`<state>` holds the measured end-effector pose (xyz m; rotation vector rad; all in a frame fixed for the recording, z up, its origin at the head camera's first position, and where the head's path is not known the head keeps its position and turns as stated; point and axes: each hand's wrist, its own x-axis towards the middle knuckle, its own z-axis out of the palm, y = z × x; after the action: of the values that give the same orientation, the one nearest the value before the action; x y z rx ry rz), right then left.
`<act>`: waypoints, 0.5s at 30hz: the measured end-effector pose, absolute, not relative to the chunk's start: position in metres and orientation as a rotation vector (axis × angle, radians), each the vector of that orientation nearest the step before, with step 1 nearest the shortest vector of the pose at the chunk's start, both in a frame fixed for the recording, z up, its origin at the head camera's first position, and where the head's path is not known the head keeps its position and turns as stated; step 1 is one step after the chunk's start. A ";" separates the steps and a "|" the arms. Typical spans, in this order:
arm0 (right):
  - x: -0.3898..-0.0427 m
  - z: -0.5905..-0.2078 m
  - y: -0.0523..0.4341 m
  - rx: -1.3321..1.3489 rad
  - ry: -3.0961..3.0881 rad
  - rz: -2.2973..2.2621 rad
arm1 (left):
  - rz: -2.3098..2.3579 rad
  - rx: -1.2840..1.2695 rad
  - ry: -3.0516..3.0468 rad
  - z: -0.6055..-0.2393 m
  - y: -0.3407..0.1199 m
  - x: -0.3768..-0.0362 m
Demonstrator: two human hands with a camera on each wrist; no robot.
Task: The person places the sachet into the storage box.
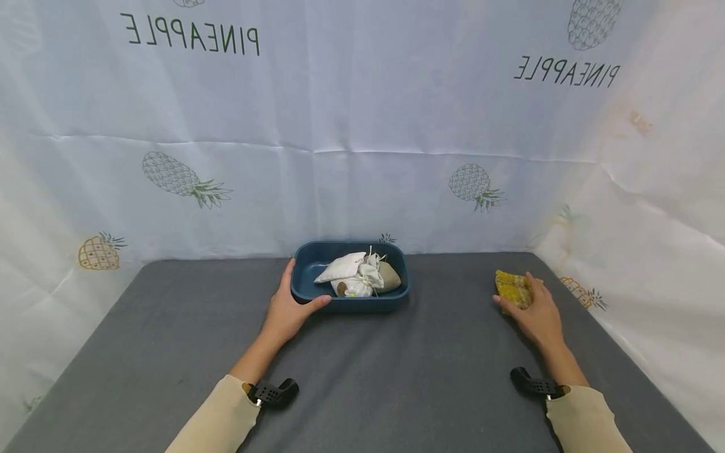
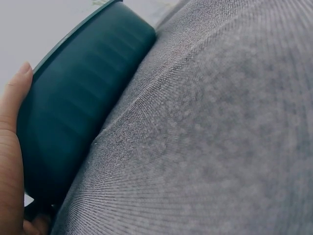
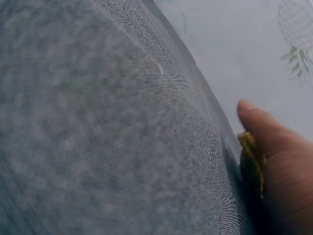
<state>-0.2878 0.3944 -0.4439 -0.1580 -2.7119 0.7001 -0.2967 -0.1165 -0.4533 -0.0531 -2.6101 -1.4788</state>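
Note:
A blue rectangular bin (image 1: 351, 305) stands on the grey cloth near its back edge. Inside it lie several small drawstring pouches (image 1: 357, 275), white and tan. My left hand (image 1: 287, 311) holds the bin's near left corner, thumb along the front wall and fingers at the left side. The left wrist view shows the thumb (image 2: 13, 98) against the bin's wall (image 2: 80, 98). Far to the right, my right hand (image 1: 540, 314) rests on a yellow patterned fabric piece (image 1: 512, 288), thumb and forefinger spread across it. The right wrist view shows the straight thumb (image 3: 269, 127) over it; the other fingers are hidden.
Grey cloth (image 1: 419, 377) covers the table. A white curtain printed with pineapples (image 1: 362, 126) hangs behind the table and along both sides, close to the right hand. Black wrist straps (image 1: 274, 393) sit at both cuffs.

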 end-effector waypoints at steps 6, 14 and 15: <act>-0.286 -0.448 0.396 -0.124 -2.775 0.608 | -1.475 -0.064 -2.614 -0.454 -0.117 -0.297; -0.287 -0.447 0.395 -0.146 -2.824 0.480 | -1.481 -0.057 -2.613 -0.454 -0.117 -0.298; -0.287 -0.447 0.395 -0.146 -2.825 0.472 | -1.482 -0.058 -2.614 -0.454 -0.117 -0.298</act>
<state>-0.2874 0.3952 -0.4465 -0.1458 -2.8246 0.4715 -0.2975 -0.1171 -0.4541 -0.0576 -2.6139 -1.4823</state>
